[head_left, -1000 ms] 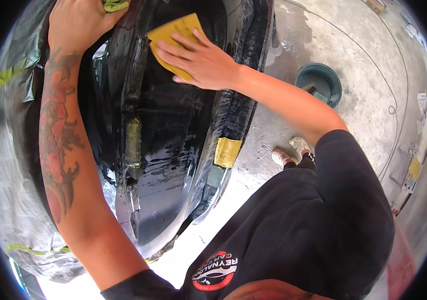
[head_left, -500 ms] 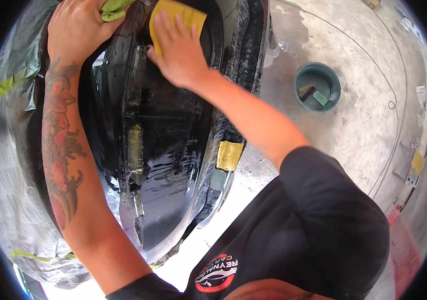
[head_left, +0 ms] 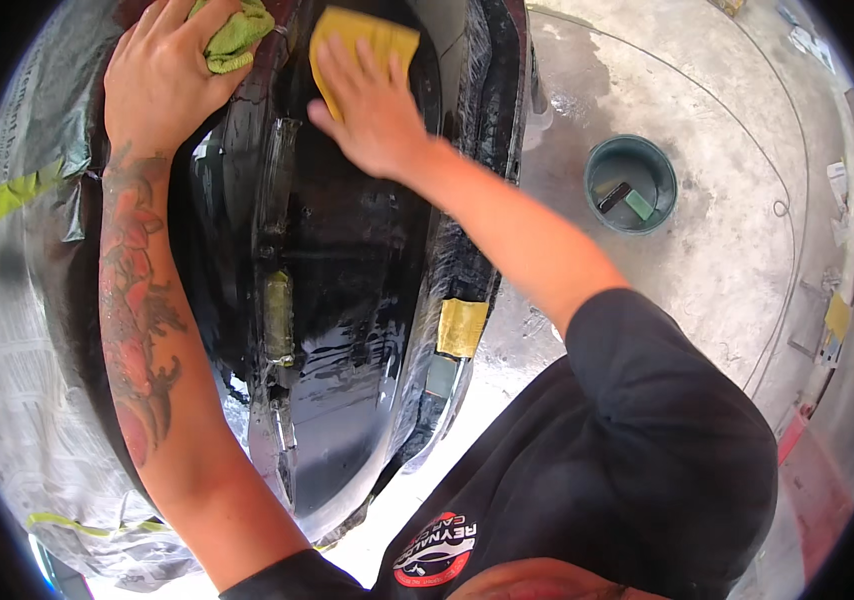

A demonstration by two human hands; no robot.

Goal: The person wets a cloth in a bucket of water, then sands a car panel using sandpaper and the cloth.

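Observation:
Before me is a wet, glossy black car body panel (head_left: 347, 290) with a raised rim and ridges. Fingers spread, my right hand (head_left: 377, 115) lies flat on a yellow sheet of sandpaper (head_left: 359, 27), pressing it against the panel's far part. The sheet's far edge shows beyond my fingertips. My left hand (head_left: 159, 85) rests at the far left edge, a crumpled green cloth (head_left: 242, 35) between thumb and fingers. Another folded yellow piece of sandpaper (head_left: 463, 328) lies on the panel's right rim, nearer me.
A dark green bucket (head_left: 631, 150) with water and two small blocks in it stands on the concrete floor (head_left: 707, 260) at right. A thin cable (head_left: 795, 255) curves across the floor. Clear masking film (head_left: 37, 350) with green tape covers the left side.
My right hand and the sandpaper have shifted slightly right. The whole scene sits a little lower in view; the left hand still has the cloth.

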